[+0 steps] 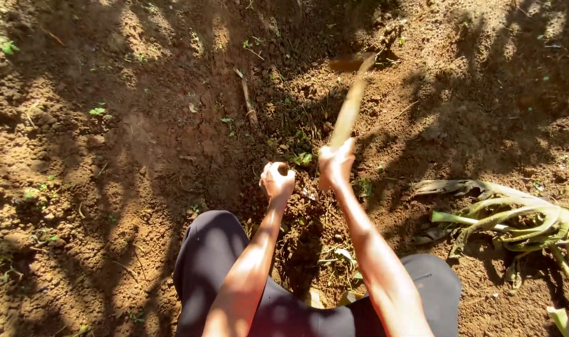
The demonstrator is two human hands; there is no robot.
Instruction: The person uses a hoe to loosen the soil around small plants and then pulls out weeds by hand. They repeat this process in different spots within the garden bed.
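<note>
Head view, looking down over both bare arms to reddish-brown loose soil (109, 156), dappled with leaf shadow and bright sun.

Right hand (335, 163): fingers wrapped shut around the near end of a long pale wooden tool handle (348, 112). The handle runs up and away from the hand, tilted slightly right. Its far end carries a dark, blurred blade (350, 62), raised above the ground; motion blur hides its shape.

Left hand (277, 181): curled into a loose fist, just beside the right hand, lower and to the left. It seems closed on the butt end of the same handle, where a small round dark spot shows at the top of the fist, though I cannot tell for certain that this is the handle.

Legs in dark trousers (209, 256), knees apart, frame the bottom of the view. Between them lies churned soil with dry scraps.

To the right, well apart from the hands, a pile of limp green cut plant stalks with long leaves (515, 218) lies on the ground. A thin dry brown stick (248, 100) lies on the soil beyond the left hand. Small green seedlings (97, 111) dot the soil at far left.
</note>
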